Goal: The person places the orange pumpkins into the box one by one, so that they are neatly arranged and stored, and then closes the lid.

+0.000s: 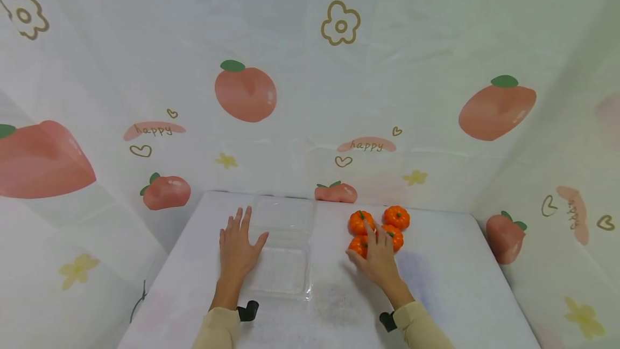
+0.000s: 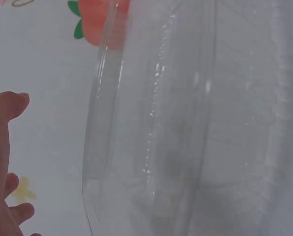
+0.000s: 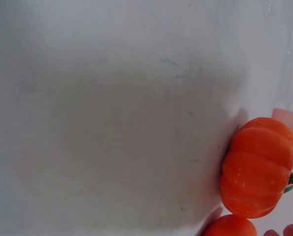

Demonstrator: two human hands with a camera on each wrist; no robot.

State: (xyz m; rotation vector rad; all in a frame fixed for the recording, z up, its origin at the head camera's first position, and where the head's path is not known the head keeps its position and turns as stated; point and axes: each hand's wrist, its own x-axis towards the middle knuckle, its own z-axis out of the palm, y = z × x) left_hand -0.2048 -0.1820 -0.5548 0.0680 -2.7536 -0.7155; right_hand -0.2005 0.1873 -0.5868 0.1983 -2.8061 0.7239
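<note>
Orange pumpkins (image 1: 396,218), head view four, right wrist two

Glossy clear plastic is seen in the container (image 1: 282,269); shiny, smooth plastic is suggested by the pumpkins (image 1: 396,218) to its right, creased matt cloth by the backdrop (image 1: 290,26) behind it.

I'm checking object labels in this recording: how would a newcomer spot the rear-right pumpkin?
On the white table, right of the clear clamshell container, sits a cluster of four orange pumpkins. The rear-right pumpkin is the only one that the right hand doesn't overlap in the head view.
</note>
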